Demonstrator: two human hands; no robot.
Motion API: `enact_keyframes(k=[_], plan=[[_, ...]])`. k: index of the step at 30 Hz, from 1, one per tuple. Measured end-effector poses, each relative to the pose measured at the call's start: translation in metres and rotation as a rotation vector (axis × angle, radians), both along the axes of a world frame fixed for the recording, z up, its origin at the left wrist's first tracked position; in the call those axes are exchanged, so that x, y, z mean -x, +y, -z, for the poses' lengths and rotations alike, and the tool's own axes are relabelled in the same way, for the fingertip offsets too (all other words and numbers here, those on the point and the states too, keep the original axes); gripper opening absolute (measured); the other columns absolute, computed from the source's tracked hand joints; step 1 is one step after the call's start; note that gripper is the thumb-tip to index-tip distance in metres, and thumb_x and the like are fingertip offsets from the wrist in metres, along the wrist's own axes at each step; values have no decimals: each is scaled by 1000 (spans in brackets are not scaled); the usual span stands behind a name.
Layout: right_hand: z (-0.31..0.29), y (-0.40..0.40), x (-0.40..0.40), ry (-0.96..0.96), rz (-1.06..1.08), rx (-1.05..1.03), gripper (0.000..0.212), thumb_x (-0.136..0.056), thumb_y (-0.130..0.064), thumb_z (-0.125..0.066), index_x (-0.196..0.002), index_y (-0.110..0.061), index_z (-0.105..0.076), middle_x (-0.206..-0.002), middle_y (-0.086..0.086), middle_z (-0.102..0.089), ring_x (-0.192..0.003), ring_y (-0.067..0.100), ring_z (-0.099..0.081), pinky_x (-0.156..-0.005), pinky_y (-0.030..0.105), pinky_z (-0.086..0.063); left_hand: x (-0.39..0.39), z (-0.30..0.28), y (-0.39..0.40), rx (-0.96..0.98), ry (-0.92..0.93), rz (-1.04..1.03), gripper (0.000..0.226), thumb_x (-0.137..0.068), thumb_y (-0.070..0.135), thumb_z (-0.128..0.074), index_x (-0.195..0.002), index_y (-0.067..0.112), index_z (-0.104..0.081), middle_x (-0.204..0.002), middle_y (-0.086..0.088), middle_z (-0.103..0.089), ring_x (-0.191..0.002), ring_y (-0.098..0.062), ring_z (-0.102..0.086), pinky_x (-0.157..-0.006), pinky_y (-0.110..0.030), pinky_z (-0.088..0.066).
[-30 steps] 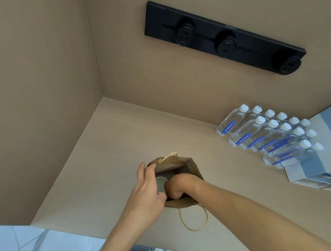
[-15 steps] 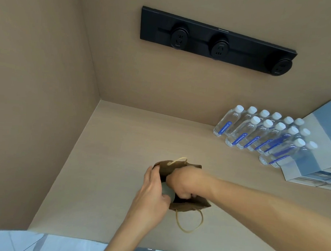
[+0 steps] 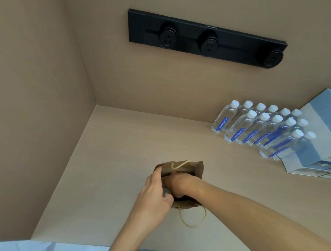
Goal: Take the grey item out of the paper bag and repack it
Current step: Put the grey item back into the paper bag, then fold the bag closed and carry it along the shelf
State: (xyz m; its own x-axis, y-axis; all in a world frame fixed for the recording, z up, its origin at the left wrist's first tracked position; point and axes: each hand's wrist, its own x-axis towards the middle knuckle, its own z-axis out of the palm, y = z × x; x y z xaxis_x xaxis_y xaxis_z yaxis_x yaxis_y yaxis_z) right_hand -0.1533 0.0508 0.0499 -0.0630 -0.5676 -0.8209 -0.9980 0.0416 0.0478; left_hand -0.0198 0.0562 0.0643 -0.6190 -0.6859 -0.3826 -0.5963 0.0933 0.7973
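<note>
A small brown paper bag with cord handles stands on the pale wooden counter. My left hand pinches the bag's left rim with thumb and fingers. In the bag's mouth, my right hand is closed in a fist around the grey item. Only a thin grey sliver of that item shows between the two hands; the rest is hidden by my fingers. One handle loop hangs toward me over the counter.
Several clear water bottles with white caps stand at the back right, beside stacked white and blue boxes. A black socket strip is on the back wall. A side wall closes off the left. The counter's front edge is near me.
My right hand has risen from deep inside the bag to its mouth, closing over the grey item. The bag's far side has folded up and its mouth has narrowed.
</note>
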Motion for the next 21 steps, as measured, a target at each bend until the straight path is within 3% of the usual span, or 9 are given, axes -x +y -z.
enact_keyframes(k=[5, 8, 10, 12, 13, 15, 16, 19, 21], plan=[[-15, 4, -3, -57, 31, 38, 31, -94, -1, -51, -124, -4, -57, -119, 15, -64, -100, 30, -61, -87, 37, -48, -2, 1, -2, 5, 44, 25, 71, -91, 19, -51, -154, 31, -20, -155, 5, -36, -134, -15, -43, -105, -27, -38], [-47, 14, 4, -200, 115, 153, 22, -95, -3, -48, -110, -4, -64, -93, 11, -63, -79, 27, -58, -70, 37, -50, -9, 2, -7, -4, 115, 32, 65, -95, 28, -52, -152, 39, -24, -153, 9, -39, -133, -14, -48, -113, -37, -41], [-74, 35, 24, -422, 347, 309, 26, -95, -4, -46, -103, -10, -69, -82, 2, -63, -73, 19, -63, -64, 28, -51, -16, 0, -13, -35, 186, 2, 56, -95, 33, -53, -143, 53, -30, -142, 11, -50, -120, -13, -60, -102, -43, -52], [-95, 71, 46, -697, 788, 515, 30, -92, 1, -43, -86, -14, -68, -69, -2, -67, -57, 8, -61, -54, 21, -49, -20, -2, -18, -152, 274, -107, 44, -97, 36, -52, -128, 63, -39, -129, 10, -58, -111, -12, -64, -81, -36, -63], [-97, 90, 56, -720, 957, 678, 32, -92, 3, -41, -83, -15, -65, -65, 0, -69, -52, 9, -60, -51, 25, -50, -21, -3, -22, -219, 301, -176, 39, -98, 37, -52, -125, 64, -41, -122, 7, -61, -107, -13, -65, -71, -30, -64], [-81, 116, 68, -521, 1133, 906, 26, -97, -5, -38, -96, -16, -62, -73, 6, -72, -52, 18, -62, -54, 38, -54, -19, -5, -30, -311, 263, -264, 31, -99, 43, -48, -125, 59, -44, -113, 1, -64, -98, -15, -66, -60, -26, -62], [-70, 118, 67, -493, 1231, 887, 23, -101, -15, -37, -108, -18, -59, -83, 10, -72, -53, 23, -65, -56, 39, -56, -17, -5, -34, -348, 224, -276, 27, -98, 49, -45, -124, 58, -45, -111, -3, -64, -92, -16, -67, -59, -26, -62], [-47, 111, 51, -811, 1539, 597, 30, -102, -44, -36, -130, -43, -46, -108, 10, -63, -63, 32, -75, -61, 35, -62, 0, -8, -37, -420, 125, -221, 28, -96, 61, -35, -115, 54, -54, -108, -8, -62, -89, -23, -65, -62, -32, -65], [-38, 101, 45, -974, 1662, 571, 33, -100, -49, -37, -130, -41, -48, -113, 12, -59, -61, 31, -76, -62, 36, -62, 11, -6, -37, -514, 140, -254, 41, -96, 61, -37, -111, 35, -65, -102, -11, -66, -92, -28, -67, -64, -37, -66]])
